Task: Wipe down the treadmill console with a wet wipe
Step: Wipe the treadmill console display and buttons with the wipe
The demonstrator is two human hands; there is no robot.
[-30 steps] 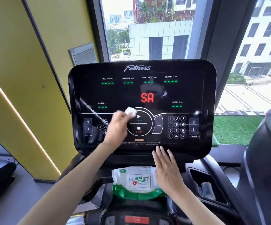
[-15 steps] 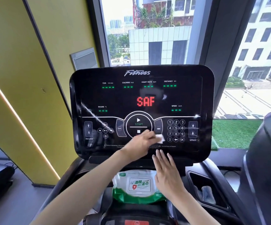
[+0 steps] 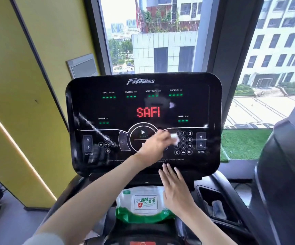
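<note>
The black treadmill console [image 3: 93, 103] fills the middle of the view, its red display reading "SAFI". My left hand [image 3: 154, 143] reaches across it and holds a small white wet wipe [image 3: 174, 138] against the panel, between the round start/stop dial and the number keypad. The wipe covers the keypad's left column. My right hand [image 3: 175, 189] rests flat, fingers straight, on the console's lower edge, just below the wiping hand.
A green and white pack of wet wipes [image 3: 143, 204] lies in the tray under the console. A cup holder [image 3: 215, 204] with something pale in it sits at the right. A yellow wall [image 3: 19, 85] stands left, windows behind, and a dark machine part [image 3: 288, 174] at the right.
My left hand has swept the wipe from the left of the dial, down under it, then up right to the keypad. The display text grew from "SA" to "SAFI". The right hand stayed put.
</note>
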